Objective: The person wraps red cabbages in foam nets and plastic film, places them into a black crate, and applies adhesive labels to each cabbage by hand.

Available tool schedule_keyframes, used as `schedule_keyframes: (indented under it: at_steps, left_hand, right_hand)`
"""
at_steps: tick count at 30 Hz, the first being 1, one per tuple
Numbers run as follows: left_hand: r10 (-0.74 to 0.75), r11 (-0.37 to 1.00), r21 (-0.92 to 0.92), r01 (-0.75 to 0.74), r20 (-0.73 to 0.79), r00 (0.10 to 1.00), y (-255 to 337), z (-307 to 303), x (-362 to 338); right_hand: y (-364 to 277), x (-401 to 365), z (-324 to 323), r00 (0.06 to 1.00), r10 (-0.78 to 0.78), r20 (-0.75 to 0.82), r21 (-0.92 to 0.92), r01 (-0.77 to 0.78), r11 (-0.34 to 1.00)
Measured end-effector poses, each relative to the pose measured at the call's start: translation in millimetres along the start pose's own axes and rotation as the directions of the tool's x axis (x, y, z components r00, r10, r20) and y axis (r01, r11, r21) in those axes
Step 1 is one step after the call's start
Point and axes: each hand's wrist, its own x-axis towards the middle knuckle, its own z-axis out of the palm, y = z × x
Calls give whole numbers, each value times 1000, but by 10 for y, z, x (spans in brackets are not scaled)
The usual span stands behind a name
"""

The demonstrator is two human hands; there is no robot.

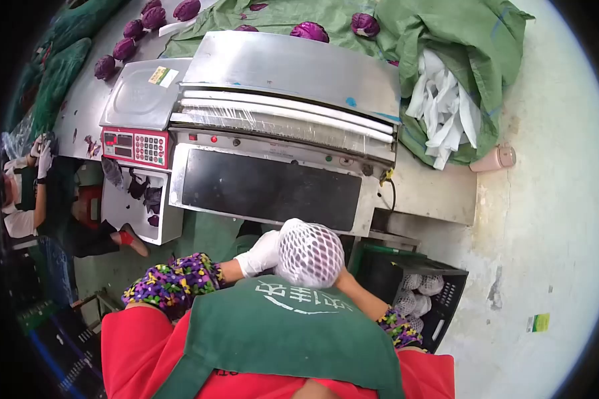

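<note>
At chest height, just in front of the green apron, is a red cabbage in a white foam net; purple shows faintly through the mesh. My left hand, in a white glove, is closed against the cabbage's left side, its fingertips partly hidden. My right forearm runs up to the cabbage's right side, and most of that hand is hidden behind the netted head it holds. Just beyond both hands lies the black plate of a film-wrapping machine, with a film roll behind it.
Left of the machine stands a red-fronted scale above a white bin. Bare red cabbages lie at the back. White foam nets spill from a green sack. A black crate holds netted heads at right. Another person works at far left.
</note>
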Motion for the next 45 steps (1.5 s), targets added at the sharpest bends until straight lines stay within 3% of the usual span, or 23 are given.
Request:
schedule_keyframes:
  at_steps: [2, 4, 7, 9, 11, 13, 15, 16, 18, 19, 20, 21, 22, 23, 24, 25, 28, 30, 31, 33, 36, 40, 45]
  left_hand:
    - [196, 981, 5, -196, -50, 979, 491, -21, -52]
    - [155, 579, -801, -153, -76, 985, 684, -75, -159]
    - [15, 789, -605, -108, -156, 988, 1128, -231, -186]
    - [-124, 287, -900, 328, 305, 944, 936, -500, -204]
    - [-135, 216, -946, 243, 218, 967, 1217, -648, -475]
    - [-51, 327, -931, 161, 153, 987, 1136, -615, -631]
    - [103, 683, -725, -86, -21, 994, 1255, -710, -810]
    - [357, 885, -196, -422, -295, 886, 1456, -770, -927]
    - [444, 881, 52, -471, -438, 782, 1183, -896, -950]
    - [506, 842, 146, -520, -550, 665, 1182, -889, -923]
    - [579, 808, 230, -543, -481, 658, 1329, -858, -860]
    - [644, 764, 306, -568, -404, 649, 1484, -812, -839]
    - [352, 873, -320, -368, -106, 930, 1418, -824, -938]
    - [298, 925, -302, -233, 193, 935, 1161, -970, -882]
    - [172, 861, -505, -60, 179, 969, 1237, -880, -940]
    - [24, 730, -675, 110, 187, 982, 1314, -798, -1000]
    - [-247, 632, -692, 349, 246, 937, 1150, -755, -671]
    - [-32, 732, -644, 221, 290, 956, 1243, -412, -493]
    - [54, 809, -575, 119, 275, 960, 1400, -172, -413]
    - [148, 895, -446, 16, 330, 932, 2051, 357, -603]
    - [243, 927, -375, 24, 646, 724, 1850, 291, -134]
    - [-20, 981, -155, 115, 510, 860, 1834, 436, 204]
    - [-97, 967, -183, 177, 379, 920, 1844, 440, 491]
  right_hand:
    - [-553, 123, -165, 991, -118, -62, -369, 87, 925]
    - [-1125, 300, -172, 915, -333, -230, -454, 201, 868]
    - [-1421, 270, -336, 865, -426, -265, -659, 160, 735]
    - [-1449, 222, -237, 853, -457, -252, -732, 141, 667]
    - [-1445, 231, -88, 851, -442, -285, -742, 96, 663]
    - [-1372, 293, 105, 773, -428, -468, -411, 238, 880]
    - [-1323, 320, 300, 894, -249, -372, 54, 289, 956]
    - [-1334, 346, 407, 926, -246, -286, 246, 320, 915]
    - [-1357, 414, 686, 965, 38, 261, 802, -239, 547]
    - [-1352, 383, 727, 908, -7, 418, 757, -344, 556]
    - [-1520, 263, 717, 928, -343, 146, 561, 208, 801]
    - [-1172, 380, 1091, 903, -253, 348, 916, -269, 299]
    - [-1386, 250, 913, 949, -174, 263, 903, -178, 392]
    - [-1614, 120, 748, 980, -98, 175, 869, -107, 483]
    - [-1242, 25, 887, 993, -110, 40, 762, 41, 647]
    - [-1230, -68, 858, 926, 359, 119, 780, -311, 543]
    - [-1361, -625, 487, 904, 408, 126, 899, -278, 337]
    - [-1114, -864, 475, 931, 111, -347, 644, 151, 750]
    - [-984, -1011, 420, 930, 270, -249, 950, 181, 253]
    - [-421, -1300, 207, 876, 284, -390, 916, 400, 24]
    - [-232, -2247, -479, 653, 534, -538, 789, 612, 46]
    - [693, -3361, -1022, 277, 824, -494, 755, 607, 248]
    - [2539, -4007, -1017, 91, 936, -339, 784, 578, 227]
